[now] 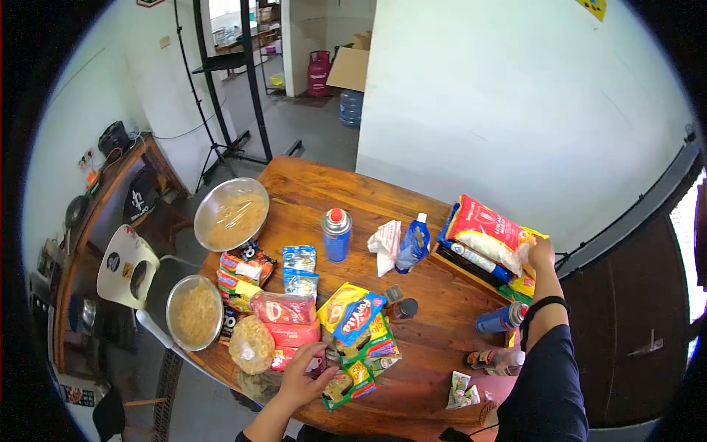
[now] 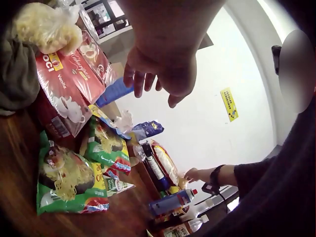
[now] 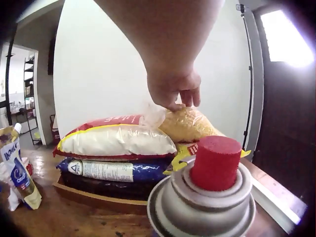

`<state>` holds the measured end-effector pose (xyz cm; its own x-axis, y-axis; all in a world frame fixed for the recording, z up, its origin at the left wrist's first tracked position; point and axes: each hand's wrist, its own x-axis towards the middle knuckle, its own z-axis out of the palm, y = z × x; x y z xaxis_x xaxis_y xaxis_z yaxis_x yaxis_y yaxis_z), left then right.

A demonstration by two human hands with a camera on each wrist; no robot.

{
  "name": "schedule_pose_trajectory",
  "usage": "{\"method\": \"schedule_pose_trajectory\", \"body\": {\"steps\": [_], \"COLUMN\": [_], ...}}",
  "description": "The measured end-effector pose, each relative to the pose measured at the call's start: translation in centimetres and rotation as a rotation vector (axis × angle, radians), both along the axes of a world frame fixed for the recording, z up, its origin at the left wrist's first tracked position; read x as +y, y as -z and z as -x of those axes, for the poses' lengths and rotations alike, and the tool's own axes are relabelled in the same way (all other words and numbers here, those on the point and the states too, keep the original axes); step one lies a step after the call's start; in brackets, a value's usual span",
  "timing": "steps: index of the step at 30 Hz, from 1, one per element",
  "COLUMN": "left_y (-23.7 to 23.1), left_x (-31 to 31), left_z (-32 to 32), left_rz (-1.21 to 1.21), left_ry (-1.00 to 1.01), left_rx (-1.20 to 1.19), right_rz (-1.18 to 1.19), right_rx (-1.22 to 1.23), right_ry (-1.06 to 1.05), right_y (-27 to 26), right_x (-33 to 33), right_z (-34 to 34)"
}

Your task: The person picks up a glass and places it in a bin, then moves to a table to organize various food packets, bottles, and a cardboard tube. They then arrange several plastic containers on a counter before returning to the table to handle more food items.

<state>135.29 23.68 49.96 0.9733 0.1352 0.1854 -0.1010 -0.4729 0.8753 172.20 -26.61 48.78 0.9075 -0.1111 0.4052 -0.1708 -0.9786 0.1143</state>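
Note:
My right hand (image 1: 541, 254) reaches to the far right corner of the table. Its fingers pinch the top of a clear bag of yellow pieces (image 3: 186, 123), which lies in a low wooden tray (image 3: 94, 200). Beside that bag are a red-and-white bag (image 3: 116, 138) and a long blue pack (image 3: 113, 170). My left hand (image 1: 300, 379), fingers loosely spread and holding nothing, is over the table's near side. Close to it are red Vanilla packs (image 2: 74, 89), a clear bag of pale yellow pieces (image 1: 251, 345) and green noodle packets (image 2: 71, 180).
Two metal bowls (image 1: 208, 200) of noodle-like food stand along the left edge. A blue spray can (image 1: 336, 239) is mid-table; another can (image 3: 217, 163) stands near my right forearm. Nearby are a bottle (image 1: 504, 361), a small dark jar (image 1: 403, 309) and a blue pouch (image 1: 413, 244).

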Motion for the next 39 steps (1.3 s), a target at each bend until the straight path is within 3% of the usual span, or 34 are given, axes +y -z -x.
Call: {"method": "schedule_pose_trajectory", "body": {"steps": [4,10,16,18,24,27,32,35,37,39], "left_y": [-0.4,-1.0,-0.1,0.4,0.1,1.1,1.0,0.6,1.6,2.5], "left_x": [0.5,0.6,-0.5,-1.5,-5.5,-6.4,-6.9,-6.5,-5.8,-5.4], "left_z": [0.5,1.8,2.2,1.9,2.3,3.6,5.4,6.2,7.1,8.3], "left_rz": [-0.069,-0.058,-0.004,0.085,0.134,0.077,0.728,1.143,1.250,1.268], "left_ry": [0.007,-0.015,-0.019,0.018,0.088,0.146,0.245,0.331,0.342,0.274], "left_rx": [-0.010,0.006,-0.027,-0.007,-0.146,-0.162,0.053,0.181,0.176,0.111], "right_rz": [-0.132,0.049,-0.017,-0.063,-0.218,-0.625,-0.893,-0.755,-0.743,-0.901], "right_rx": [0.316,0.327,0.285,0.082,-0.137,-0.031,0.227,0.374,0.419,0.588], "right_ry": [0.296,0.266,0.165,0.115,-0.320,-0.558,-0.937,-1.089,-1.411,-1.400], "right_y": [-3.0,-5.2,-14.7,-16.9,-22.7,-23.6,-18.6,-14.6,-12.6,-9.7], "right_x": [2.5,2.9,5.3,5.6,11.1,15.5,22.6,26.7,29.2,30.5], "right_z": [0.7,1.3,4.0,4.1,10.0,16.1,24.3,29.0,31.0,32.4]}}
